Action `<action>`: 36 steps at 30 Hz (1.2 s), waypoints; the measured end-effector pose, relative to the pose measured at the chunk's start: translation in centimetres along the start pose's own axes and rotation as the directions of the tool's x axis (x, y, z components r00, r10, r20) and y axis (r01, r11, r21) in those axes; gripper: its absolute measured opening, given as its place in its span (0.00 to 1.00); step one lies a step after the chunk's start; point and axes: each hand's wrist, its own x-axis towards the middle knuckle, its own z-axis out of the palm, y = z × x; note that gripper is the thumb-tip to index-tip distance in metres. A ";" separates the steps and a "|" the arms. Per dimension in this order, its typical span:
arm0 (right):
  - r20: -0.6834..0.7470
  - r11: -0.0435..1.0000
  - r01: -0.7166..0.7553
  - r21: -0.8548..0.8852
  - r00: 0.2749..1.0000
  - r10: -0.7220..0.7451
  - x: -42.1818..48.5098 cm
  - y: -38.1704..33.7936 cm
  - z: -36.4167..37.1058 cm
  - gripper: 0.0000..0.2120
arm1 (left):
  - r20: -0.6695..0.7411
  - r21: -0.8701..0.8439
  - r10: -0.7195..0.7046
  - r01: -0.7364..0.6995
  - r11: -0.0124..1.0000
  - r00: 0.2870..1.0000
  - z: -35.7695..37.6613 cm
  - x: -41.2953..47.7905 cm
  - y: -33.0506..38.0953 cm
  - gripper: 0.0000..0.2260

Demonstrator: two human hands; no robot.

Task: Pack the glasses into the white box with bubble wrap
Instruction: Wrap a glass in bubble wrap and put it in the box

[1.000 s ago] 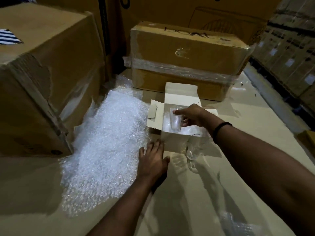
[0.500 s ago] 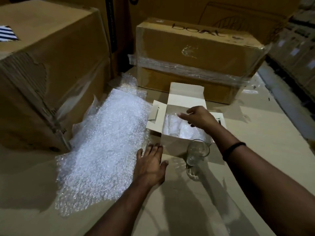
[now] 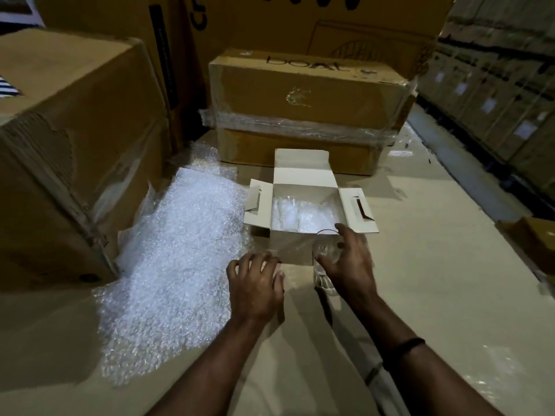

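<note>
The small white box (image 3: 303,175) stands open in the middle, flaps spread, with bubble-wrapped glasses (image 3: 300,214) inside. A clear drinking glass (image 3: 326,247) stands upright just in front of the box's near right corner. My right hand (image 3: 350,259) curls around that glass, thumb and fingers on its sides. My left hand (image 3: 255,283) rests palm down on the surface near the box's front wall, fingers slightly spread, at the edge of a large bubble wrap sheet (image 3: 174,256).
A big torn cardboard carton (image 3: 69,139) stands at the left. A taped brown carton (image 3: 306,106) sits right behind the white box. Stacked boxes (image 3: 504,94) line the right side. Another cardboard box corner (image 3: 537,244) pokes in at right.
My right hand set a glass into the white box, pulled back toward me and closed around the standing glass. My left hand stayed beside the bubble wrap.
</note>
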 end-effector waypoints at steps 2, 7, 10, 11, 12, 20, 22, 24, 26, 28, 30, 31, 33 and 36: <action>0.001 0.998 0.036 0.058 0.999 -0.036 -0.5 -0.3 0.5 0.35 | 0.018 0.023 -0.064 0.064 0.998 0.998 -1.1 -0.5 -0.2 0.10; 0.064 0.997 0.070 0.038 0.995 -0.073 -1.6 -1.7 2.1 0.35 | 0.336 0.316 -0.287 0.180 0.932 0.897 -4.7 -1.8 -1.6 0.16; 0.049 0.994 0.111 0.011 0.993 -0.111 -2.0 -2.1 2.5 0.35 | 0.423 0.320 -0.270 0.136 0.938 0.865 -5.5 -2.5 -2.4 0.16; 0.060 0.994 0.107 -0.004 0.993 -0.106 -2.1 -2.1 2.5 0.35 | 0.426 0.294 -0.247 0.125 0.948 0.870 -5.6 -2.7 -2.6 0.14; 0.078 0.995 0.096 -0.036 0.993 -0.093 -2.3 -2.3 2.3 0.36 | 0.420 0.263 -0.224 0.119 0.957 0.880 -5.8 -2.8 -2.7 0.12; 0.011 0.934 -0.246 0.260 0.968 0.251 -8.0 -3.8 1.8 0.17 | 0.201 -0.301 -0.188 0.243 0.922 0.961 -6.5 -4.8 -3.1 0.07; 0.327 0.804 -0.494 0.329 0.859 0.394 -8.4 -4.5 2.3 0.23 | 0.232 -0.411 -0.104 0.194 0.891 0.967 -6.5 -5.4 -2.7 0.12; 0.419 0.817 -0.497 0.293 0.834 0.357 -8.1 -5.0 2.4 0.20 | 0.256 -0.466 0.017 0.108 0.878 0.967 -6.3 -6.0 -2.2 0.14; 0.385 0.843 -0.448 0.297 0.864 0.324 -7.9 -5.0 2.3 0.12 | 0.263 -0.467 0.092 0.043 0.883 0.961 -6.2 -6.5 -1.8 0.14; 0.340 0.855 -0.438 0.279 0.877 0.339 -8.0 -4.0 1.4 0.09 | 0.235 -0.463 0.093 0.027 0.886 0.967 -6.3 -6.8 -1.5 0.14; 0.318 0.849 -0.452 0.273 0.875 0.364 -8.3 -2.5 -0.4 0.07 | 0.166 -0.471 0.115 -0.024 0.882 0.979 -6.3 -7.0 -1.1 0.13; 0.309 0.841 -0.465 0.276 0.872 0.381 -8.3 -1.6 -1.6 0.06 | 0.134 -0.474 0.143 -0.064 0.878 0.981 -6.2 -7.1 -0.9 0.11; 0.257 0.845 -0.471 0.255 0.875 0.410 -8.2 0.7 -4.3 0.06 | 0.125 -0.450 0.208 -0.131 0.883 0.970 -5.9 -7.5 -0.3 0.11; 0.162 0.874 -0.446 0.195 0.893 0.420 -7.0 4.3 -7.8 0.08 | 0.347 -0.287 0.299 -0.203 0.936 0.889 -5.5 -7.9 1.8 0.22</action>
